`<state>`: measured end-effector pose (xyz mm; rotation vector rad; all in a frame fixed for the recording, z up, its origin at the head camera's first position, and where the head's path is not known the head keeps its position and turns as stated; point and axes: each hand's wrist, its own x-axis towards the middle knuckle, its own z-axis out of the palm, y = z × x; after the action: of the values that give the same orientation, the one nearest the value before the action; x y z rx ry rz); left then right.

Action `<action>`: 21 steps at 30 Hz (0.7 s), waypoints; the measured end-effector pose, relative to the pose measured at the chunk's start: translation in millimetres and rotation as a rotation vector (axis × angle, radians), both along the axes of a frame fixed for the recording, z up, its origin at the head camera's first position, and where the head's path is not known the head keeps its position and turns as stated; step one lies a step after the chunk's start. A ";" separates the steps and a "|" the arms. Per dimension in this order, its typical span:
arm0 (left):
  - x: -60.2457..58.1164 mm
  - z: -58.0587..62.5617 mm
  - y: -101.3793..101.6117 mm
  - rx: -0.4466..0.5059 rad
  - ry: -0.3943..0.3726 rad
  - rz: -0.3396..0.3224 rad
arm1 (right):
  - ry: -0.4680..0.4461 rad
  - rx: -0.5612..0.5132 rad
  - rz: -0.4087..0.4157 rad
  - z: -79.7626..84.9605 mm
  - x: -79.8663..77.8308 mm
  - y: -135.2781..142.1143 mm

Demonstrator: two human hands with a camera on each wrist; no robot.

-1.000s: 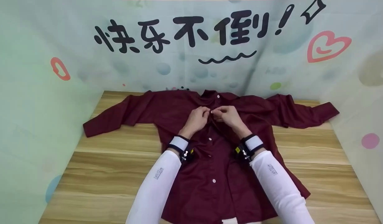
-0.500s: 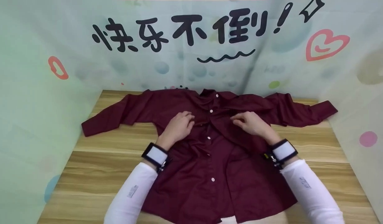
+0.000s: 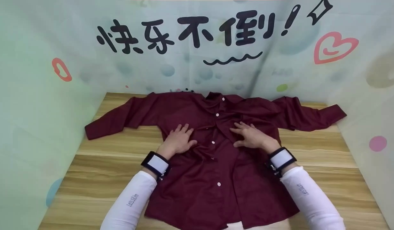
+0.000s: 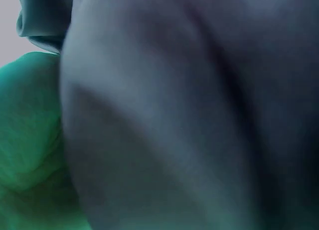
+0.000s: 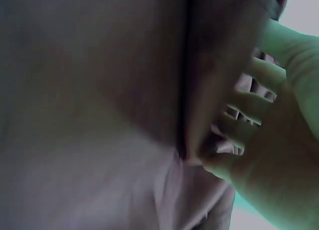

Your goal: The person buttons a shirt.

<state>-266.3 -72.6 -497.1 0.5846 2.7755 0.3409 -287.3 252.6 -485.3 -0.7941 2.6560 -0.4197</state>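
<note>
A dark red button-up shirt [image 3: 190,179] lies spread on the table, collar at the far side and both sleeves stretched outward. White buttons run down its front, with one button [image 3: 217,114] on the upper placket and another [image 3: 213,142] lower down. My left hand [image 3: 178,140] rests on the left front panel, fingers spread. On the other panel lies my right hand [image 3: 250,136], its fingers also spread and straight. Below the chest the two front edges part. In the right wrist view, the fingers of my right hand [image 5: 269,140] extend over the cloth; folds fill the left wrist view.
The wood-grain table [image 3: 104,179] shows on both sides of the shirt. A printed backdrop [image 3: 184,73] stands right behind the collar, and similar panels close in the left and right sides. A small white patch [image 3: 235,226] shows beneath the hem.
Both hands have left the upper button, where their fingers were pinched together. They have moved apart and toward me, and now lie spread on the two front panels.
</note>
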 end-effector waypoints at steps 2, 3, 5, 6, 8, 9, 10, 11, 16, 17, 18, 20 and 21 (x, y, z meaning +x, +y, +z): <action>-4.8 -0.1 -0.6 -0.009 -0.024 0.001 | -0.021 0.018 -0.020 -1.8 -3.4 -5.9; -7.6 0.4 -1.2 -0.012 -0.034 0.002 | -0.025 0.024 -0.027 -2.4 -5.4 -8.7; -13.9 1.6 -3.0 -0.015 -0.051 0.002 | -0.036 0.034 -0.046 -3.0 -9.9 -13.5; -17.4 1.9 -4.1 -0.017 -0.057 0.002 | -0.042 0.038 -0.054 -3.1 -12.1 -15.8; -24.9 2.2 -6.7 -0.018 -0.067 0.006 | -0.053 0.043 -0.065 -3.6 -16.8 -20.1; -28.6 2.1 -8.0 -0.017 -0.073 0.009 | -0.063 0.041 -0.072 -3.8 -19.1 -21.9; -32.4 1.9 -9.1 -0.014 -0.077 0.011 | -0.073 0.038 -0.083 -4.2 -21.4 -23.7; -36.2 1.6 -10.3 -0.013 -0.081 0.015 | -0.081 0.035 -0.094 -4.7 -23.8 -25.3; -53.5 -0.2 -14.2 0.028 -0.083 0.043 | -0.091 0.015 -0.156 -8.3 -34.0 -32.9; -56.3 -0.6 -14.6 0.039 -0.079 0.050 | -0.086 0.014 -0.166 -9.2 -35.7 -34.2; -58.6 -1.0 -14.7 0.053 -0.076 0.058 | -0.077 0.014 -0.173 -10.1 -37.1 -35.4; -61.3 -1.3 -14.3 0.082 -0.068 0.074 | -0.063 0.016 -0.182 -12.1 -39.4 -37.1; -61.7 -1.3 -13.6 0.096 -0.060 0.080 | -0.059 0.017 -0.184 -13.1 -40.2 -37.6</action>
<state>-328.0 -86.2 -498.4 0.4774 2.7424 0.5026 -327.5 215.0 -498.4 -0.5249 2.6835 -0.4581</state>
